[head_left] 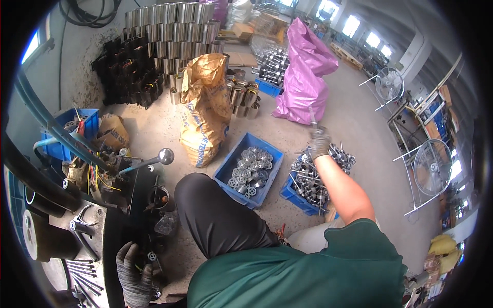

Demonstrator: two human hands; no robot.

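My right hand [319, 143], in a grey glove, is stretched out over a blue crate [299, 201] heaped with metal shafts carrying round end pieces [309, 179]. Its fingers are closed round a metal shaft [312, 116] that sticks up past the hand, slightly blurred. Low on the left, my gloved left hand [134, 274] is beside the machine, thumb and fingers apart, with nothing plainly held. Close to its fingertips is a small round metal piece with holes [151, 256]. Between my knee and the shaft crate sits another blue crate [250, 201] of round, spoked metal end caps [250, 167].
A machine with a ball-ended lever [165, 156] and a row of rods [84, 277] stands left. Ahead are a brown paper sack [205, 115], a pink sack [306, 77] and stacked metal cylinders [174, 31]. Two fans [433, 167] stand at the right.
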